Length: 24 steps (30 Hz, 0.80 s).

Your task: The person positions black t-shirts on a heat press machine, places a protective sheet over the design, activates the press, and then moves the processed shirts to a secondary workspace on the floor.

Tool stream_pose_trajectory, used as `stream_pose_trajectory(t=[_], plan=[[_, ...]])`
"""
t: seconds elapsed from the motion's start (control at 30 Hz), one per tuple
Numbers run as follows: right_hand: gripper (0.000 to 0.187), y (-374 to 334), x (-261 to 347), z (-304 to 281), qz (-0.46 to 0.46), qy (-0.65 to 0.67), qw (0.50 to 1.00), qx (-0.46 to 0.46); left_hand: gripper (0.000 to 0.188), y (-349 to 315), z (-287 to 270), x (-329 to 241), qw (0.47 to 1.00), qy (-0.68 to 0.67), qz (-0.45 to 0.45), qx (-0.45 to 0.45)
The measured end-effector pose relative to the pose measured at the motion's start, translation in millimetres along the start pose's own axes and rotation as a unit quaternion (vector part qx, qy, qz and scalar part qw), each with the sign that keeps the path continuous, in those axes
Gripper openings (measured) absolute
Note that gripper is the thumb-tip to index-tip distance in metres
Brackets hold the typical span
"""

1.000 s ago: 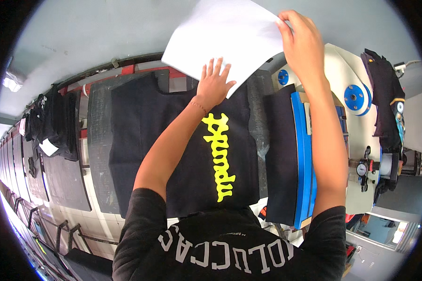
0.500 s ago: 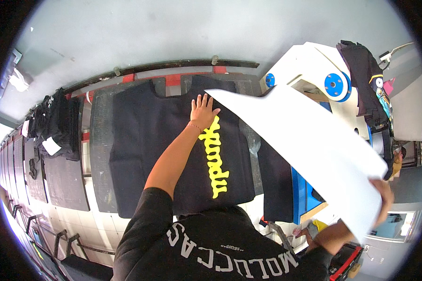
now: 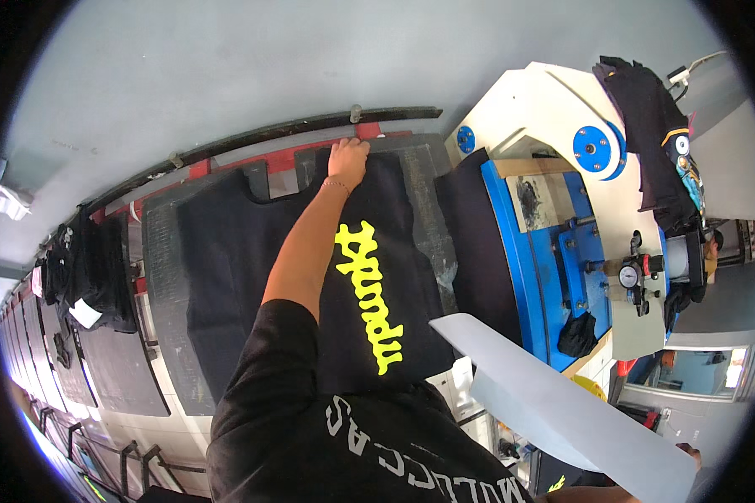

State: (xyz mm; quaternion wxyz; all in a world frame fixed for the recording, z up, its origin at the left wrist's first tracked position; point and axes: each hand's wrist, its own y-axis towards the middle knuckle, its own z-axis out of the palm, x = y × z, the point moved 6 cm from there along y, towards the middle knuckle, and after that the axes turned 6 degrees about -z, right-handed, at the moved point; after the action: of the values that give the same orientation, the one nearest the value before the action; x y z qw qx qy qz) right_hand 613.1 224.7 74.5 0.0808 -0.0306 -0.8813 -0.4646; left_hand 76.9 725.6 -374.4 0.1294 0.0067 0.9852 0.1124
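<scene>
A black cloth garment piece [image 3: 252, 251] with a curved neck notch lies spread over a dark flat board [image 3: 164, 285]. Bright yellow lettering [image 3: 369, 302] runs down its right part. At the cloth's far edge, my left hand [image 3: 350, 161] has its fingers curled over, closed on the fabric. My right hand [image 3: 689, 455], mostly hidden at the lower right, grips the end of a large white sheet [image 3: 562, 411]. That sheet hangs bent in the air, off to the right of the cloth, its far tip close to the board's near right corner.
Right of the board stands a cream and blue press machine [image 3: 541, 251] with a pressure gauge [image 3: 628, 276]. Black garments [image 3: 646, 126] drape over its top. More black clothes [image 3: 92, 268] hang at the left, beside other dark boards [image 3: 122, 360]. A rail [image 3: 268, 134] runs along the wall.
My right hand has swung the white sheet down and right, off the cloth and the press. My left hand went from lying flat on the cloth to curling at its far edge.
</scene>
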Motion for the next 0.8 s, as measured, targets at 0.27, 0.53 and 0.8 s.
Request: stream_pose_trajectory(t=[0.27,0.53,0.8], plan=[[0.026,-1.7,-49.2,-45.9,-0.015,-0.027,0.999,0.045,0.017,-14.0,2.8,-3.3,0.995,-0.013,-0.027,-0.094],[0.030,-12.1,-43.5,-18.0,-0.015,-0.001,1.000,-0.011,0.081,-211.7,1.1,-147.9,0.991,-0.089,0.014,0.102],[0.028,-5.6,-111.5,11.2,0.022,0.168,0.984,-0.053,0.055,-451.5,9.1,-287.7,0.834,-0.310,0.358,0.283]])
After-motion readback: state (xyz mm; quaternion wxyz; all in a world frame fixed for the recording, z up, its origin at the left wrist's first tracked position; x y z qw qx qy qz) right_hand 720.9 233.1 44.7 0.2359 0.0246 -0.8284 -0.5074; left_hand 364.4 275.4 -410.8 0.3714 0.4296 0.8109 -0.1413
